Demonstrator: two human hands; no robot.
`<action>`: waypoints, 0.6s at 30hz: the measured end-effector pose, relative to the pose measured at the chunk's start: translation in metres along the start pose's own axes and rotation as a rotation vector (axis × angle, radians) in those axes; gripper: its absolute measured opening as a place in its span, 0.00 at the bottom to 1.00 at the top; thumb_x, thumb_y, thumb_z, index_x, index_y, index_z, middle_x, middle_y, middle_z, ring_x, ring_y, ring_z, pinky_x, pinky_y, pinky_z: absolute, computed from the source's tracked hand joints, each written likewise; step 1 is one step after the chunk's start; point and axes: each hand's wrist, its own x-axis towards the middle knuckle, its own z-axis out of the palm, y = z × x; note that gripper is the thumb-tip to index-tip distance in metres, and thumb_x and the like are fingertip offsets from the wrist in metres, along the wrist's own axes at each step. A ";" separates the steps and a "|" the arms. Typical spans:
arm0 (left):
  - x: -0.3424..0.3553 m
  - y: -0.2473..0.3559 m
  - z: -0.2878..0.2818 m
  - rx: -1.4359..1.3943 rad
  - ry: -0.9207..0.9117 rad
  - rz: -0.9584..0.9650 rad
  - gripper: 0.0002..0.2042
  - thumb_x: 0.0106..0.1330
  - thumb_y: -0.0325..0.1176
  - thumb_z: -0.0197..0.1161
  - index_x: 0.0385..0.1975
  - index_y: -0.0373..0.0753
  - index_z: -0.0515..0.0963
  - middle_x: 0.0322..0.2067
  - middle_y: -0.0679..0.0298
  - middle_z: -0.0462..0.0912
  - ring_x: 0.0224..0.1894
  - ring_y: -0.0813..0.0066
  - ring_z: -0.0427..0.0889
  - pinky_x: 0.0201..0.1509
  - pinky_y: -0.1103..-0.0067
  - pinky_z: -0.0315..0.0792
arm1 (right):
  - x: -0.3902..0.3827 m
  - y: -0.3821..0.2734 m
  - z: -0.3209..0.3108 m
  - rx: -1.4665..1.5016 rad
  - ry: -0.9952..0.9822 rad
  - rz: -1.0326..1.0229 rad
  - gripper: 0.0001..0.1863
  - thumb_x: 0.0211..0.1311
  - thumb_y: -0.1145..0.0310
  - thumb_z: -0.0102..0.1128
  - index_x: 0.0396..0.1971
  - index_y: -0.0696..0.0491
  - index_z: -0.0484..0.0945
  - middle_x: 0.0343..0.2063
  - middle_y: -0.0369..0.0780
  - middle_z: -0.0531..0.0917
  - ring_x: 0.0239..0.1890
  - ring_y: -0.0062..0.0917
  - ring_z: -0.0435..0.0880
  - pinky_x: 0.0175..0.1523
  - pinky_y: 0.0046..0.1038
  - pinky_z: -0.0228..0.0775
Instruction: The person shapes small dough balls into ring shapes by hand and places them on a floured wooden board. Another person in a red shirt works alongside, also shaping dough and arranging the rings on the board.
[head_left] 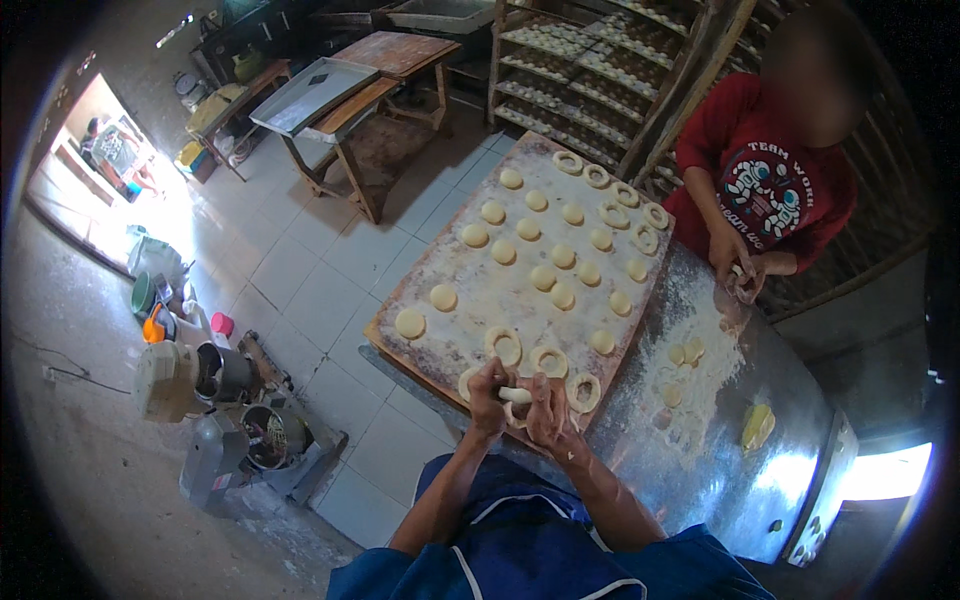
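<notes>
Between my two hands a small piece of pale dough (515,395) is stretched over the near edge of a floured wooden board (480,300). My left hand (488,393) is closed on one end of it, and my right hand (546,408) grips the other. Shaped dough rings (503,346) lie close around my hands, one (583,393) just right of my right hand. Farther up the board sit several round dough pieces (543,278), with more rings (613,215) along its far right side. My fingers partly cover a ring beneath them.
Across the board at the right stands a co-worker in a red shirt, handling dough (740,280). A metal table (700,480) with flour, dough pieces (685,352) and a yellow item (758,427) is at my right. Mixers (215,445) stand left; a loaded rack (575,75) is behind.
</notes>
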 end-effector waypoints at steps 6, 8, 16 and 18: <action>0.017 0.010 -0.057 0.971 -0.062 0.639 0.12 0.67 0.41 0.55 0.28 0.38 0.71 0.21 0.70 0.67 0.23 0.80 0.66 0.26 0.77 0.65 | 0.033 -0.016 0.025 0.035 -0.296 0.157 0.10 0.66 0.67 0.53 0.27 0.57 0.76 0.25 0.42 0.77 0.27 0.38 0.76 0.32 0.36 0.69; 0.011 0.020 -0.060 0.707 -0.031 0.630 0.14 0.67 0.41 0.54 0.29 0.35 0.70 0.22 0.67 0.70 0.23 0.79 0.69 0.26 0.75 0.66 | 0.047 -0.024 0.038 0.349 -0.270 0.475 0.14 0.63 0.64 0.56 0.21 0.57 0.73 0.20 0.42 0.76 0.24 0.39 0.76 0.30 0.36 0.67; 0.033 0.083 -0.067 0.710 0.416 0.138 0.14 0.70 0.36 0.46 0.30 0.31 0.72 0.22 0.49 0.72 0.25 0.49 0.74 0.32 0.63 0.68 | 0.098 -0.035 0.058 0.214 -0.246 0.596 0.20 0.52 0.60 0.64 0.39 0.59 0.76 0.24 0.45 0.79 0.28 0.39 0.77 0.38 0.37 0.71; 0.036 0.092 -0.074 1.064 0.411 0.197 0.12 0.68 0.35 0.50 0.34 0.31 0.75 0.27 0.50 0.75 0.32 0.50 0.76 0.37 0.64 0.69 | 0.098 -0.017 0.061 -0.072 -0.309 0.553 0.29 0.50 0.61 0.65 0.52 0.58 0.70 0.35 0.49 0.79 0.41 0.42 0.79 0.46 0.38 0.72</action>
